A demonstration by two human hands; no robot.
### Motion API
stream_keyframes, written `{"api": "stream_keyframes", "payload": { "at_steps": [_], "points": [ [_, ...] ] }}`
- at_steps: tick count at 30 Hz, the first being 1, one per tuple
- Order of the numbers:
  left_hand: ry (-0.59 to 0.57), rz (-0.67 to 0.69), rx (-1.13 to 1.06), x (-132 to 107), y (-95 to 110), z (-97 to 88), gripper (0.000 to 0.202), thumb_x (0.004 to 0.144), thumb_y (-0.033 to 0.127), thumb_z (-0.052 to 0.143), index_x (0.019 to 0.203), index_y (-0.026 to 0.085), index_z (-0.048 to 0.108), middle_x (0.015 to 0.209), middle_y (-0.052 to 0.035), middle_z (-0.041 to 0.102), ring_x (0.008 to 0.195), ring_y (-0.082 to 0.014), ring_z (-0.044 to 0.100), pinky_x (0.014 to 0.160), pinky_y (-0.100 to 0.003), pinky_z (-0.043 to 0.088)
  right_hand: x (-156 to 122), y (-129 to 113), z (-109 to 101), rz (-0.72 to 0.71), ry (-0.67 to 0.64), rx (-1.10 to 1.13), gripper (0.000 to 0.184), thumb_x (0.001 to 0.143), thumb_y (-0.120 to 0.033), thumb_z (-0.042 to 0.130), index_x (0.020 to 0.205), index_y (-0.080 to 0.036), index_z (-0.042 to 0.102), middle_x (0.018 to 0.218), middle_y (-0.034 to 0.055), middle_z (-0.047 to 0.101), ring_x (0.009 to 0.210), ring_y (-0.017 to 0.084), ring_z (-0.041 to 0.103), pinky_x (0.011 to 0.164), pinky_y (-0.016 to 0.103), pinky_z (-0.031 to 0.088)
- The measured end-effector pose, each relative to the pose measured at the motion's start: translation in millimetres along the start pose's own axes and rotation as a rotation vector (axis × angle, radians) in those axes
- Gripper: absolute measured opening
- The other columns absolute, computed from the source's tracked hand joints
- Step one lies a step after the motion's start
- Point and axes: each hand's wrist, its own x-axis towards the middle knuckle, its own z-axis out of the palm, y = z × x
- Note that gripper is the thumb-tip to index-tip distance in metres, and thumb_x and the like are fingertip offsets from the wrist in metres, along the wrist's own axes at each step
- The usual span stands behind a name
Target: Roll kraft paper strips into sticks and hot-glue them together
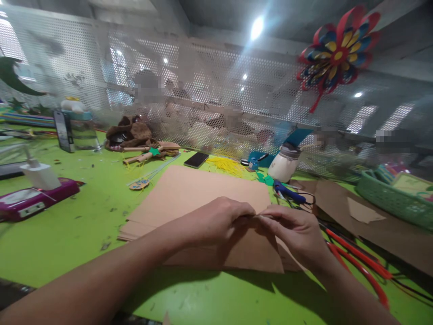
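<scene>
A perforated screen rises beyond the paper stack, which lies on a green desk. Over the brown paper stack's right part, left hand and right hand meet, fingers pinched on a thin piece, its kind unclear.

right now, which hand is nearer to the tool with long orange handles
Right. The right hand is just left of the tool with long orange handles; the left hand is farther left, over the flat tan rectangular sheets.
</scene>
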Motion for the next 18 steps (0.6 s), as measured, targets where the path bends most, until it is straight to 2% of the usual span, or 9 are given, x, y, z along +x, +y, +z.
{"api": "stream_keyframes", "payload": {
  "at_steps": [3,7,10,13,18],
  "points": [
    [0.012,-0.008,0.007,1,-1,0.9,0.019,0.084,0.016,0.047,0.097,0.017,0.062,0.087,-0.0032,0.067,0.073,-0.0121,0.057,0.064,-0.020,0.039,0,0,0,0.012,0.032,0.002,0.008,0.078,-0.022,0.064,0.076,-0.019,0.071,0.070,0.0027,0.071,0.062,0.016,0.065,0.056,0.023,0.052],
    [-0.028,-0.070,0.048,3,-3,-5.7,0.024,0.087,0.021,0.046,0.104,0.018,0.063,0.091,-0.0051,0.069,0.075,-0.0137,0.059,0.066,-0.022,0.039,2,3,-1,0.080,0.075,-0.002,0.010,0.076,-0.027,0.065,0.075,-0.018,0.071,0.068,0.0035,0.071,0.060,0.018,0.065,0.054,0.025,0.052],
    [-0.074,-0.133,0.107,3,-7,-13.1,0.020,0.085,0.021,0.048,0.093,0.017,0.066,0.078,-0.0036,0.068,0.063,-0.0119,0.055,0.058,-0.022,0.035,3,7,-2,0.155,0.121,0.007,0.015,0.075,-0.031,0.066,0.074,-0.017,0.070,0.066,0.0044,0.070,0.059,0.019,0.064,0.053,0.027,0.052],
    [-0.098,-0.170,0.111,3,-10,-16.7,0.017,0.083,0.019,0.050,0.079,0.016,0.066,0.067,-0.0013,0.065,0.055,-0.0097,0.050,0.053,-0.021,0.031,4,10,-2,0.197,0.099,0.032,0.018,0.075,-0.033,0.066,0.074,-0.016,0.069,0.064,0.0047,0.069,0.057,0.018,0.062,0.051,0.026,0.050],
    [-0.112,-0.208,0.060,2,-15,-12.2,0.015,0.080,0.017,0.051,0.078,0.016,0.066,0.065,-0.0008,0.063,0.055,-0.0099,0.050,0.053,-0.021,0.031,6,10,-2,0.272,0.047,0.111,0.021,0.075,-0.036,0.066,0.078,-0.016,0.068,0.068,0.0033,0.068,0.062,0.017,0.061,0.055,0.025,0.049]
  ]
}}
